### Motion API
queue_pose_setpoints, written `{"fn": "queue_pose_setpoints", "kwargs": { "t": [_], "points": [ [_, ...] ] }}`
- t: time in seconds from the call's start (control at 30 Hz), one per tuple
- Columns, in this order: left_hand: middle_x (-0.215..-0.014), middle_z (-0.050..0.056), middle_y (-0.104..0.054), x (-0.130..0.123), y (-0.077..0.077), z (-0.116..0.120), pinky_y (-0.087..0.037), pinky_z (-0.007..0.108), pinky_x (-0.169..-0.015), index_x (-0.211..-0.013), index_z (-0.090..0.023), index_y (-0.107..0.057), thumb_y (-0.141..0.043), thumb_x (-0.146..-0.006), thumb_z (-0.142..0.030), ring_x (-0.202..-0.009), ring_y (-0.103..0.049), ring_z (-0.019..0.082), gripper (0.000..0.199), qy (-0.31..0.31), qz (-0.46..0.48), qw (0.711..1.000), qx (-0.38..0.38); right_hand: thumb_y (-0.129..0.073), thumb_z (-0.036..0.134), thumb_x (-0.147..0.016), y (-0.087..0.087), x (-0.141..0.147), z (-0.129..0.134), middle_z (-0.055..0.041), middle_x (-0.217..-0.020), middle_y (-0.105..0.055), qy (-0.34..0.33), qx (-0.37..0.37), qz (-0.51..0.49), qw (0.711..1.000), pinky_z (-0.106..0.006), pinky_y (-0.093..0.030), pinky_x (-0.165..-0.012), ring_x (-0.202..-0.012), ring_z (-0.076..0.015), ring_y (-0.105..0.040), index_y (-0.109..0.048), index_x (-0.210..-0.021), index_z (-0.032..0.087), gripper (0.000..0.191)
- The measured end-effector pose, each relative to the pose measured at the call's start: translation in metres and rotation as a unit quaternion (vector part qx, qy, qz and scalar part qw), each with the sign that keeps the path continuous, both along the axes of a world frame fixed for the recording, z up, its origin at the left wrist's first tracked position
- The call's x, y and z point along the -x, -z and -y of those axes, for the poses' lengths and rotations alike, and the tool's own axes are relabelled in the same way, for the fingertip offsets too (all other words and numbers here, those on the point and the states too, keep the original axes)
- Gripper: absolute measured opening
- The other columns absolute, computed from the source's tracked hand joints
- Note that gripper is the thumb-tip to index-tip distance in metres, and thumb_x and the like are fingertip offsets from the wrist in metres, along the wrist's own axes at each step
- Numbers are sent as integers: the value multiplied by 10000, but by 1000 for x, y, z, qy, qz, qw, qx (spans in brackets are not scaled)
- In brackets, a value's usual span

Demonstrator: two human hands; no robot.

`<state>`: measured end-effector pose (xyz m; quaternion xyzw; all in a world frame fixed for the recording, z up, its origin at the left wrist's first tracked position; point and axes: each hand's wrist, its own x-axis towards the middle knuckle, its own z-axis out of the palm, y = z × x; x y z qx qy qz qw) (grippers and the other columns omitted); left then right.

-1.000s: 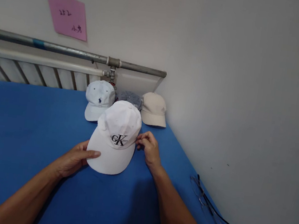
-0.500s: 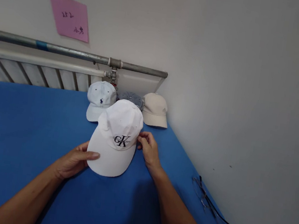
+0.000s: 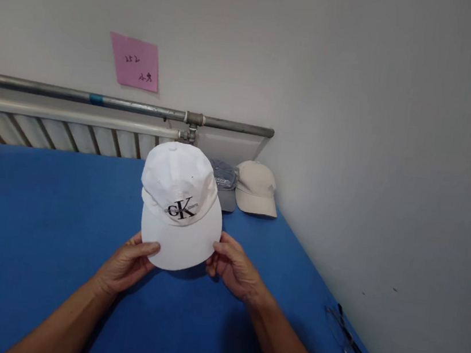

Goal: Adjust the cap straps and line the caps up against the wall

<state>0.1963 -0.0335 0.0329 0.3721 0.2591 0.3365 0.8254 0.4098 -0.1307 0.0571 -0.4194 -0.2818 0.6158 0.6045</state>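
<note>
A white baseball cap [image 3: 178, 244] with black "CK" lettering is held above the blue table, its brim toward me. My left hand [image 3: 126, 263] pinches the brim's left edge, thumb on top and fingers underneath. On the opposite edge, my right hand [image 3: 234, 266] grips the brim with the thumb at its rim. Behind the held cap stand a grey-blue cap [image 3: 228, 184], partly covered by it, and a beige cap [image 3: 256, 188]. The light blue cap is hidden behind the white one.
A pair of glasses [image 3: 352, 342] lies at the right edge of the blue table [image 3: 37, 231], by the wall. Metal pipes [image 3: 140, 108] and a white radiator [image 3: 50, 133] run along the back. A pink note [image 3: 135, 63] is stuck on the wall.
My right hand has moved from the cap's side down to the brim's right edge. The white cap has turned and shifted left in view, covering the light blue cap. The camera view has shifted.
</note>
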Motion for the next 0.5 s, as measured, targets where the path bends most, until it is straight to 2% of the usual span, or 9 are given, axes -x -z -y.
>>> {"fn": "queue_pose_setpoints", "kwargs": {
  "t": [0.13, 0.27, 0.33, 0.5],
  "points": [
    [-1020, 92, -772, 5, -3, 1, -488, 494, -1017, -1041, -205, -753, -838, -597, -221, -1097, -657, 368, 452, 40, 6, 999, -7, -789, 303, -650, 5, 13, -1, 54, -566, -565, -7, 6, -66, 998, -196, -343, -423, -482, -91, -482, -578, -844, 215, 300],
    [-830, 77, -785, 17, -7, 2, -547, 497, -897, -839, -202, -802, -881, -493, -274, -960, -702, 400, 362, 154, 20, 988, -25, -799, 308, -625, 5, 11, -1, 53, -554, -583, -33, 1, -89, 996, -201, -346, -415, -453, -89, -477, -576, -832, 219, 317],
    [-771, 55, -781, 23, -7, 2, -556, 498, -863, -772, -208, -809, -890, -460, -276, -893, -715, 404, 329, 183, 16, 983, -29, -801, 308, -610, 4, 8, 1, 57, -521, -578, -46, -3, -93, 995, -199, -341, -398, -420, -81, -452, -583, -815, 215, 313],
    [-724, 4, -775, 27, 1, -4, -544, 445, -929, -734, -243, -809, -904, -444, -244, -802, -741, 337, 305, 118, 55, 991, 12, -798, 316, -598, 6, 4, 4, 83, -437, -529, -76, 4, -100, 992, -189, -321, -373, -360, -61, -368, -589, -822, 215, 322]
  ]
}}
